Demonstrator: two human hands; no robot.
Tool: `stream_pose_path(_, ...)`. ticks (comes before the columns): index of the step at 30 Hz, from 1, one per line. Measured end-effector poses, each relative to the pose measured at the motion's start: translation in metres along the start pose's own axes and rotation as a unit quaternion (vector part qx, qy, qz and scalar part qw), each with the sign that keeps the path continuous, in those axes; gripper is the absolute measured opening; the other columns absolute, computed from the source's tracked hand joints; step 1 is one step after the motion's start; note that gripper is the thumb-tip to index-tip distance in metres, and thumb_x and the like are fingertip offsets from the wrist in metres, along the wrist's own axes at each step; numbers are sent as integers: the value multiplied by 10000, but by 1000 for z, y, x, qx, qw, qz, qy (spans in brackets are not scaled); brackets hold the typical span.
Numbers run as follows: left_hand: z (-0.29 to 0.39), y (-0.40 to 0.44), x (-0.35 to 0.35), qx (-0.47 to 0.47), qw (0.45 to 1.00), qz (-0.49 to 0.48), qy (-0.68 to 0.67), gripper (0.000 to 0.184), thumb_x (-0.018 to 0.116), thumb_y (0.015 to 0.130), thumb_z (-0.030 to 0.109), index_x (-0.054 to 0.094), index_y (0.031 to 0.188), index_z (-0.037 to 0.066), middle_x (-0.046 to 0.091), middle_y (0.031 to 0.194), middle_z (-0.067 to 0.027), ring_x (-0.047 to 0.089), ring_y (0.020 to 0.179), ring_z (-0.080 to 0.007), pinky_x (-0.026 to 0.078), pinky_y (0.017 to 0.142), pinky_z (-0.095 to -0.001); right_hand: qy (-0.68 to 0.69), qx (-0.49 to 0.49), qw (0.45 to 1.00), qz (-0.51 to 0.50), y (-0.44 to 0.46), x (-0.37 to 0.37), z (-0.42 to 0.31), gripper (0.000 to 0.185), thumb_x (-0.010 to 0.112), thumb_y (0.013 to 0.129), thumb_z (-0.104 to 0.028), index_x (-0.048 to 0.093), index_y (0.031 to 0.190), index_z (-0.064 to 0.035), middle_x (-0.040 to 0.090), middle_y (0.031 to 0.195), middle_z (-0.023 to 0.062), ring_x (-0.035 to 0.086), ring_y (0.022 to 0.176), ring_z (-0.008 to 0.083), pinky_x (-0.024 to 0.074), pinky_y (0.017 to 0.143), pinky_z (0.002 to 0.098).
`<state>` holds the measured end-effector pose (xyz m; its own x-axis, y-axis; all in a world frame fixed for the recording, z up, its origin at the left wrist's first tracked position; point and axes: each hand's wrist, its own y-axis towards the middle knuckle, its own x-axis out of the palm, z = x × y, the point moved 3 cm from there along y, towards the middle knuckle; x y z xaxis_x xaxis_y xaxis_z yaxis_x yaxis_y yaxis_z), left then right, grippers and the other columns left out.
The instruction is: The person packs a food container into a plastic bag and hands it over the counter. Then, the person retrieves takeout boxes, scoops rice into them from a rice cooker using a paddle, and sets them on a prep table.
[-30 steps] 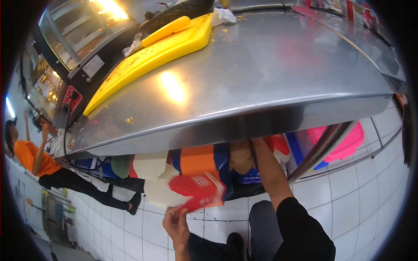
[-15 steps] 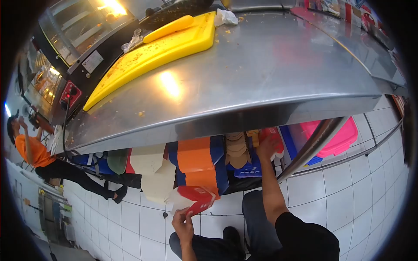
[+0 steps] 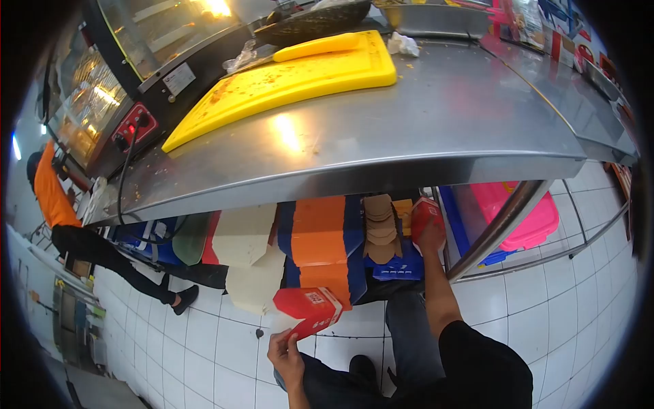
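My left hand pinches a flat red paper food carton with white print, held in front of the shelf below the counter. My right hand reaches under the counter and grips another red carton at the shelf's right end; some of its fingers are hard to make out. Beside it lie a stack of brown cardboard pieces and a blue printed packet. Orange and dark blue cardboard and cream cardboard sheets lie further left.
Above is a steel counter with a yellow cutting board, a yellow-handled knife and crumpled paper. A slanting metal leg stands by a pink lid. A person in orange stands at the left.
The view has shifted. The carton in my left hand has turned to show more of its red printed side. My right hand stays at the red cartons. The person at the left has raised an arm.
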<state>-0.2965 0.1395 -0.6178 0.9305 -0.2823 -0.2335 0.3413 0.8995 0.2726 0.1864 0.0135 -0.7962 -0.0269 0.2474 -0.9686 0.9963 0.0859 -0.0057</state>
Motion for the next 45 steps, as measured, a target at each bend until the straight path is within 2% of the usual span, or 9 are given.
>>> stream_pose_path(5, -5, -1, -18, -50, 994, 93, -39, 129, 611, 902, -16, 565, 1018, -50, 567, 915, -65, 583, 848, -109, 469, 761, -232, 98, -25, 982, 159, 43, 3, -13, 218, 551, 882, -149, 624, 1055, -38, 662, 1000, 173, 654, 890, 313, 519, 742, 406)
stream_pose_path(9, -17, 2, -31, -47, 987, 144, -45, 137, 616, 908, 3, 566, 1029, -39, 578, 908, -57, 581, 838, -105, 464, 756, -228, 121, -277, 860, 412, 99, 1, -51, 323, 479, 941, -161, 569, 1229, -45, 637, 1059, 226, 625, 954, 401, 520, 815, 448)
stream_pose_path(18, -35, 2, -45, -97, 981, 168, -17, 144, 653, 883, 3, 601, 1014, -22, 627, 836, -36, 615, 809, -93, 492, 722, -224, -3, -261, 954, 150, 197, -38, -114, 299, 509, 938, -169, 569, 1194, -28, 623, 1070, 171, 606, 955, 333, 498, 829, 419)
stream_pose_path(26, -45, 25, -46, -84, 982, 152, -70, 131, 652, 883, 9, 628, 1010, -10, 678, 908, -73, 642, 829, -110, 516, 727, -244, 103, -369, 897, 222, 72, -61, -119, 283, 535, 936, -177, 568, 1164, -12, 610, 1081, 122, 590, 956, 273, 478, 842, 392)
stream_pose_path(30, -10, 35, -50, -152, 986, 71, -21, 134, 669, 884, 80, 661, 992, 2, 689, 847, -56, 635, 790, -87, 494, 668, -242, 330, -474, 800, -162, -157, -107, -155, 277, 548, 935, -180, 568, 1148, -4, 603, 1086, 98, 582, 957, 242, 468, 849, 379)
stream_pose_path(31, 13, 32, -56, -198, 979, 25, -34, 163, 676, 880, 87, 661, 1017, 0, 694, 871, -65, 639, 802, -91, 497, 672, -249, 335, -319, 788, -405, -214, -152, -174, 353, 616, 915, -204, 551, 1196, -2, 596, 1125, 90, 565, 1056, 214, 454, 895, 369)
stream_pose_path(34, 115, 37, -100, -277, 956, -25, -97, 198, 683, 878, 106, 656, 1045, 4, 690, 903, -65, 642, 830, -109, 511, 718, -255, 400, -240, 583, -665, -301, -205, -196, 690, 672, 892, -270, 325, 1428, -8, 453, 1371, 158, 474, 1242, 276, 383, 1041, 376)
stream_pose_path(39, 297, 54, -204, -385, 918, -26, -94, 256, 695, 876, 152, 646, 1069, -9, 683, 951, -81, 645, 861, -147, 517, 771, -275, 106, -444, 497, -738, -404, -402, -269, 1127, 859, 694, -350, 144, 1491, 0, 405, 1384, 182, 473, 1220, 228, 408, 1000, 314)
stream_pose_path(45, 437, 80, -320, -393, 900, 16, -186, 244, 709, 863, 149, 653, 1033, -17, 671, 918, -83, 632, 824, -130, 525, 709, -265, 71, -403, 410, -815, -460, -595, -345, 1134, 841, 720, -325, 87, 1490, 25, 440, 1349, 193, 498, 1178, 204, 421, 990, 322)
